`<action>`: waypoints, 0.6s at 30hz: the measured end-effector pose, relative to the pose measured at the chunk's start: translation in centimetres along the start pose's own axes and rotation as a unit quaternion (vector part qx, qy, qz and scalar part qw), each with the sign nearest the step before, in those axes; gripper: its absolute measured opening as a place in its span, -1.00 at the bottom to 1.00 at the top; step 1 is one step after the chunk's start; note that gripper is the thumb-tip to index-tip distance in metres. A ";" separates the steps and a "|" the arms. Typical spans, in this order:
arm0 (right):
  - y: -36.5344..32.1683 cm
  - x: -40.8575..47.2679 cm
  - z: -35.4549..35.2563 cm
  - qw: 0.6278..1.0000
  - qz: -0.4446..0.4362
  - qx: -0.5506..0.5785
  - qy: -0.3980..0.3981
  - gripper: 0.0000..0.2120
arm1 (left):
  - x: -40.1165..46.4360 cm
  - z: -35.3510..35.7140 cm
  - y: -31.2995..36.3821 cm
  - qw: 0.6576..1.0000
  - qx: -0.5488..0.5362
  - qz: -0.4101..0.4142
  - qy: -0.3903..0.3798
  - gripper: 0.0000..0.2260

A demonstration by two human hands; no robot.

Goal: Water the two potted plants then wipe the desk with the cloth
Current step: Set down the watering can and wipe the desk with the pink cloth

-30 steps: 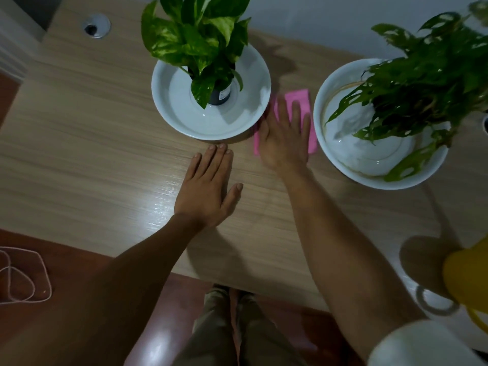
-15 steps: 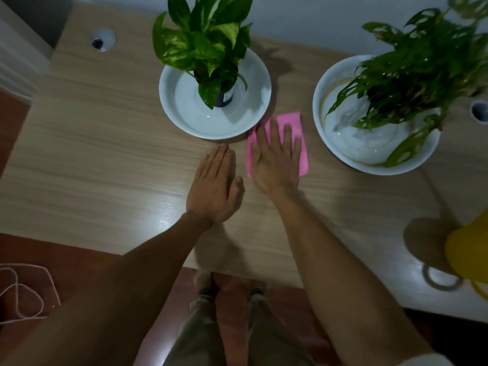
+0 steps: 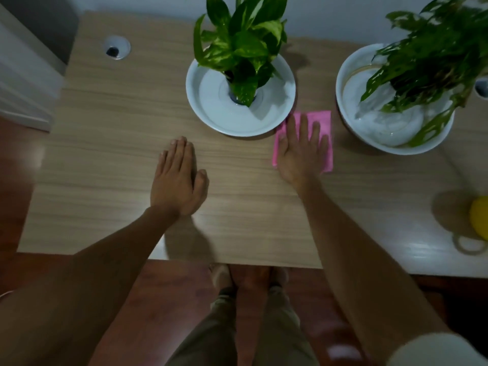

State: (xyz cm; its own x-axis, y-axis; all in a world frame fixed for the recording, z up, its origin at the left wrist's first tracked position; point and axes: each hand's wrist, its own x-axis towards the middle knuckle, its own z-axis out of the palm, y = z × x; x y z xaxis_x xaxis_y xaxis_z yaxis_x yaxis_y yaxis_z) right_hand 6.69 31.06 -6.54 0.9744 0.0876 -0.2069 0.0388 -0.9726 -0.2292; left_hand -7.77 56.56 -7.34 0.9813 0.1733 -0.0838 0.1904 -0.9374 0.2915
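Note:
A pink cloth (image 3: 323, 120) lies flat on the wooden desk (image 3: 111, 143) between two white bowl-shaped pots. My right hand (image 3: 299, 151) presses flat on the cloth with fingers spread, covering most of it. My left hand (image 3: 177, 178) rests palm down on the bare desk, well left of the cloth, holding nothing. The left pot (image 3: 211, 107) holds a broad-leaved green plant (image 3: 243, 43). The right pot (image 3: 353, 112) holds a plant with slim, split leaves (image 3: 427, 54). Both pots look wet inside.
A yellow watering can (image 3: 479, 217) pokes in at the right edge of the desk. A round cable hole (image 3: 116, 47) sits at the back left, another (image 3: 482, 87) at the far right. The desk's front edge is just above my legs and the reddish floor.
My right hand has slid the cloth toward me and to the right, away from my left hand. The gap between my hands has widened, and the view has shifted.

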 end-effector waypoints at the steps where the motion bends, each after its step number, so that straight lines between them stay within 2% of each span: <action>1: -1.1 -2.0 0.6 1.000 0.007 -0.002 0.001 -0.43 | 0.0 -0.2 -0.5 1.000 -0.002 -0.002 -0.002 -0.35; 6: -8.0 -7.7 3.4 1.000 0.001 0.020 -0.022 -0.41 | 0.0 -0.7 -2.3 1.000 -0.005 0.010 0.000 -0.37; 10: -12.7 -9.6 5.0 0.996 -0.086 0.014 -0.025 -0.43 | -0.2 -0.6 -2.9 0.999 0.010 0.032 0.011 -0.39; 14: -8.0 -7.9 3.6 0.983 -0.177 -0.001 -0.042 -0.46 | -0.2 -0.7 -2.9 1.000 0.005 0.027 0.005 -0.38; 16: -2.9 -5.9 2.3 0.990 -0.136 -0.032 0.002 -0.45 | -0.2 -0.6 -2.9 1.000 0.004 0.022 0.001 -0.38; 18: 1.3 -3.3 0.5 0.998 -0.053 -0.042 -0.005 -0.43 | -0.1 -0.6 -2.9 1.000 0.004 0.023 0.002 -0.38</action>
State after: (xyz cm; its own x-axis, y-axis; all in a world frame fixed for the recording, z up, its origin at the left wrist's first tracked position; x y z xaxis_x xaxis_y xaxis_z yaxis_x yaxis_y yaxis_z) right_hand 3.40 29.58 -6.59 0.9619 0.1918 -0.1948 0.1595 -0.9725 -0.1699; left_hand -8.36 59.41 -7.59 0.9892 0.1309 -0.0666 0.1446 -0.9466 0.2881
